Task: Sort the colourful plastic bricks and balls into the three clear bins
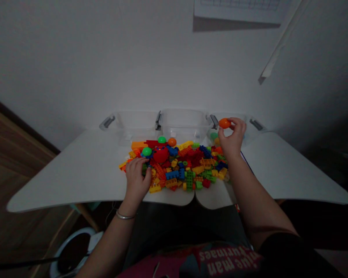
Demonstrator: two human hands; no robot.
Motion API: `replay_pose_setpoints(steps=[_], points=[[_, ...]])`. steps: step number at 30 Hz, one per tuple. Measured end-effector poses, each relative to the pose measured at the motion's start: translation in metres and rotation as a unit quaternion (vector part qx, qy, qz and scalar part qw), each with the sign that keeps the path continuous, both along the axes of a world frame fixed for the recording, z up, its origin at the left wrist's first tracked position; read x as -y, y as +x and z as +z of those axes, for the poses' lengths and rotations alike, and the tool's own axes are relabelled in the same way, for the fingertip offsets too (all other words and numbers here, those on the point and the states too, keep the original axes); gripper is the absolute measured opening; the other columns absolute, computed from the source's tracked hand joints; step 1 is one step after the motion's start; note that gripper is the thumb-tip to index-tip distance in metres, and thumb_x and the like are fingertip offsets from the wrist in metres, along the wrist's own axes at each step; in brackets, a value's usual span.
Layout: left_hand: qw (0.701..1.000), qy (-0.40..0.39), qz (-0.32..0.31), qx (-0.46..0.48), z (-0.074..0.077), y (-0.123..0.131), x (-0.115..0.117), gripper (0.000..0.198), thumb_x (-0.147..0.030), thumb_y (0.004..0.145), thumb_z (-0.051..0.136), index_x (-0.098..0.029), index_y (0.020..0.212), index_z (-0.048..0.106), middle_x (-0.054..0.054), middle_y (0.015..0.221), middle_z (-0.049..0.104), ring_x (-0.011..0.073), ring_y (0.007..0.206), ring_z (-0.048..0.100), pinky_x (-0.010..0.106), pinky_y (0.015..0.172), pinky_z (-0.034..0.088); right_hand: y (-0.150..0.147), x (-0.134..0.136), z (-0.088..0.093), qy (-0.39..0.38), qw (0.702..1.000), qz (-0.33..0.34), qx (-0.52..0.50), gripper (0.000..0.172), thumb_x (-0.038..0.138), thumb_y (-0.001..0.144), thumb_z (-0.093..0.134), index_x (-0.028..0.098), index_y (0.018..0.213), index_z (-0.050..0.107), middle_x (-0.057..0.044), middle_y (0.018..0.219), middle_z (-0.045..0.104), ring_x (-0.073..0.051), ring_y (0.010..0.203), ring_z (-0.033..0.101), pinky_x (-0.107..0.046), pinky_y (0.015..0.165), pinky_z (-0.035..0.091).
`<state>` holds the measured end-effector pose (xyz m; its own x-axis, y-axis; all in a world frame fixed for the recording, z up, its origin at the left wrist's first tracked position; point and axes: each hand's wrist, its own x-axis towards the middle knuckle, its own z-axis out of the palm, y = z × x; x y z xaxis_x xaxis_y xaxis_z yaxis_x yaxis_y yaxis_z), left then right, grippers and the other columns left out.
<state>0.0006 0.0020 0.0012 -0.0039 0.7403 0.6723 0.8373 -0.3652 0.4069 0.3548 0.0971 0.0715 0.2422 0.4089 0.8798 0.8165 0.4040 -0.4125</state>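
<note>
Orange ball (224,123), right grip (232,142) has it
Pinched right at the fingertips; left grip (136,176) is loosely spread by the bricks (171,175).

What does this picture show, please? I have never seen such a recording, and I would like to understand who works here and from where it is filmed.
There is no machine here: a person works with two bare hands. The single picture comes from a camera worn on the head, looking forward and down.

On the white table lies a pile of colourful toy blocks, with a few round balls among them. Behind it stand three clear plastic containers in a row.

The right hand holds an orange ball between thumb and fingers, at the right-hand container. The left hand is at the pile's left edge, thumb and fingers apart, with no held piece visible.
</note>
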Motion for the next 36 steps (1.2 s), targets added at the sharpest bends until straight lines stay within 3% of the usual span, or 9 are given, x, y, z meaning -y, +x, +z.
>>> replay_pose_setpoints(steps=[6, 14, 22, 29, 36], points=[[1.000, 0.011, -0.010, -0.003, -0.003, -0.004, 0.002, 0.028, -0.032, 0.089, 0.048, -0.019, 0.111, 0.061, 0.012, 0.114, 0.065, 0.0286, 0.115, 0.054, 0.049, 0.104, 0.038, 0.035, -0.018, -0.002, -0.108, 0.992, -0.063, 0.016, 0.037, 0.027, 0.077, 0.052, 0.018, 0.112, 0.057, -0.012, 0.111, 0.060, -0.021, 0.090, 0.060, -0.040, 0.085, 0.053], [0.999, -0.017, 0.023, 0.016, -0.001, -0.002, 0.004, 0.029, -0.033, 0.092, 0.043, -0.021, 0.109, 0.062, 0.011, 0.115, 0.066, 0.0298, 0.116, 0.054, 0.055, 0.109, 0.030, 0.036, -0.016, 0.003, -0.208, 0.963, -0.155, 0.068, 0.042, 0.024, 0.080, 0.048, 0.019, 0.120, 0.062, -0.014, 0.120, 0.063, -0.028, 0.110, 0.058, -0.046, 0.094, 0.045], [0.999, -0.023, 0.019, 0.022, 0.000, -0.001, 0.004, 0.028, -0.033, 0.091, 0.044, -0.022, 0.109, 0.062, 0.010, 0.116, 0.066, 0.0293, 0.117, 0.053, 0.054, 0.110, 0.030, 0.034, -0.016, 0.002, -0.228, 0.952, -0.178, 0.105, 0.049, 0.023, 0.084, 0.047, 0.014, 0.131, 0.054, -0.018, 0.123, 0.062, -0.030, 0.112, 0.058, -0.050, 0.099, 0.040], [1.000, -0.020, 0.013, 0.021, 0.004, 0.000, 0.004, 0.028, -0.033, 0.091, 0.044, -0.021, 0.109, 0.062, 0.011, 0.114, 0.066, 0.0291, 0.117, 0.053, 0.052, 0.107, 0.033, 0.014, -0.006, 0.008, -0.146, 0.981, -0.109, 0.071, 0.046, 0.027, 0.082, 0.049, 0.016, 0.126, 0.053, -0.015, 0.117, 0.063, -0.027, 0.105, 0.060, -0.050, 0.100, 0.041], [1.000, -0.012, 0.023, 0.012, 0.003, 0.000, 0.004, 0.027, -0.032, 0.090, 0.046, -0.021, 0.108, 0.063, 0.011, 0.118, 0.063, 0.0287, 0.116, 0.053, 0.051, 0.105, 0.035, -0.057, 0.019, 0.008, -0.092, 0.986, 0.075, 0.115, 0.041, 0.028, 0.085, 0.049, 0.020, 0.126, 0.052, -0.013, 0.118, 0.063, -0.027, 0.108, 0.059, -0.047, 0.099, 0.044]])
